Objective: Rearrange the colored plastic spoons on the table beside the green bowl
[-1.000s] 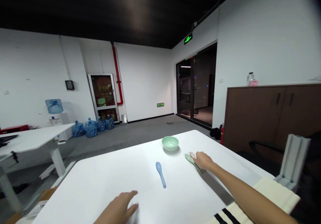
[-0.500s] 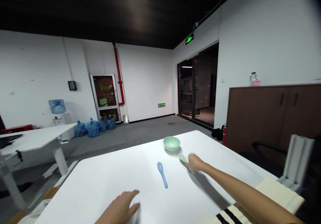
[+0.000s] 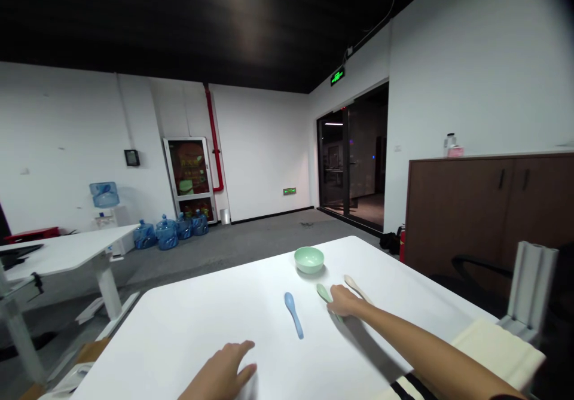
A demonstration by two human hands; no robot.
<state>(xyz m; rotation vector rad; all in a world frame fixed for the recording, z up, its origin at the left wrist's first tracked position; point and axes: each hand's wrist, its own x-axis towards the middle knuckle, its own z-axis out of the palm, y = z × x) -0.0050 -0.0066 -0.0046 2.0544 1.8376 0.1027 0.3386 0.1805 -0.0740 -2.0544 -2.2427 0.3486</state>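
- One green spoon (image 3: 321, 293) is angling between the blue spoon (image 3: 293, 315), left, and the beige spoon (image 3: 357, 289), right.
- My right hand (image 3: 345, 301) is gripping its handle.
- I'm holding my left hand (image 3: 224, 369) open, to the near left of the blue spoon.
- A green bowl (image 3: 309, 260) is standing upright beyond them on the white table (image 3: 179, 328).

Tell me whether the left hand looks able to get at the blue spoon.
Likely yes: the left hand looks empty, the blue spoon lies ahead and to its right, and nothing shows between them; the right hand is at the green spoon.
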